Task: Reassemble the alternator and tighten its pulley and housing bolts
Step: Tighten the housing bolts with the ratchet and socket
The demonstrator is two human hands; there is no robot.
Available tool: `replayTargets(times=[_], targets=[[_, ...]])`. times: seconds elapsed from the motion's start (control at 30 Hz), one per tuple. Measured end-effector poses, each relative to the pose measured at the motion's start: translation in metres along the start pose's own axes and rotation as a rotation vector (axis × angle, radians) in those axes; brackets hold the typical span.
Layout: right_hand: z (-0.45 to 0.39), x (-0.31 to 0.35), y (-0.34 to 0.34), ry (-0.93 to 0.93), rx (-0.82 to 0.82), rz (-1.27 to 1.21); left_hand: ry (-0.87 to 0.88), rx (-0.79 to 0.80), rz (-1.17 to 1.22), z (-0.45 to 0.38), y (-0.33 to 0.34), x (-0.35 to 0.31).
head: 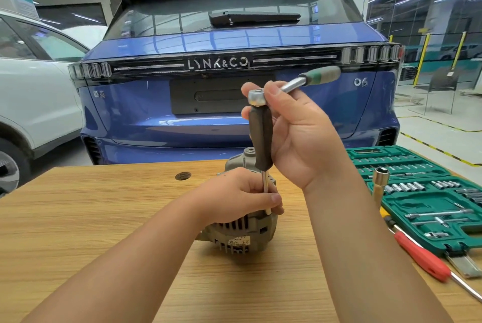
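On the wooden desk sits the grey ribbed metal alternator. The left hand rests on top of it, fingers curled round the thin steel shaft of a dark-handled driver standing upright. The right hand grips that handle and the chrome ratchet wrench with a green grip. Right of them lie a red-handled screwdriver and an open green socket case; beyond stands a blue car.
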State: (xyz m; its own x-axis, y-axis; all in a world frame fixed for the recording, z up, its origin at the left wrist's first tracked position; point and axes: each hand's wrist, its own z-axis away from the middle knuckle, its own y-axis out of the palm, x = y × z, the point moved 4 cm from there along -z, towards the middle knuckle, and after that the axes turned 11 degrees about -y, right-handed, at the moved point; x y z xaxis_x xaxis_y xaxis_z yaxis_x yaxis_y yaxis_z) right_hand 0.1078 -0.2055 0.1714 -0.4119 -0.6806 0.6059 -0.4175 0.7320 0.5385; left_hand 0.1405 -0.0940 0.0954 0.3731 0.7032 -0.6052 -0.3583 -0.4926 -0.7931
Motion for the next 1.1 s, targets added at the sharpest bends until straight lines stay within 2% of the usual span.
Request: replayTargets(times=[0.27,0.43,0.53,0.73,0.9,1.0,1.1], targets=[[0.000,-0.002,-0.004,-0.337,-0.149,0.012,0.037,0.006,0.003,0.000,0.002,-0.002],[0.006,-0.003,0.001,-0.509,-0.256,0.182,0.056,-0.020,-0.054,0.003,0.001,-0.005],[0.005,-0.002,0.000,-0.482,-0.250,0.180,0.036,-0.017,-0.046,0.003,0.002,-0.006],[-0.002,0.009,-0.006,-0.190,-0.212,0.096,0.044,-0.036,-0.091,0.000,0.007,-0.009],[-0.003,0.013,-0.006,-0.018,-0.140,0.001,0.030,-0.036,-0.102,-0.002,0.006,-0.007],[-0.002,0.013,-0.004,-0.063,-0.099,-0.026,0.025,-0.060,-0.093,-0.003,0.007,-0.007],[-0.002,0.011,-0.004,-0.200,-0.170,0.014,0.012,-0.092,-0.089,-0.004,0.009,-0.006]])
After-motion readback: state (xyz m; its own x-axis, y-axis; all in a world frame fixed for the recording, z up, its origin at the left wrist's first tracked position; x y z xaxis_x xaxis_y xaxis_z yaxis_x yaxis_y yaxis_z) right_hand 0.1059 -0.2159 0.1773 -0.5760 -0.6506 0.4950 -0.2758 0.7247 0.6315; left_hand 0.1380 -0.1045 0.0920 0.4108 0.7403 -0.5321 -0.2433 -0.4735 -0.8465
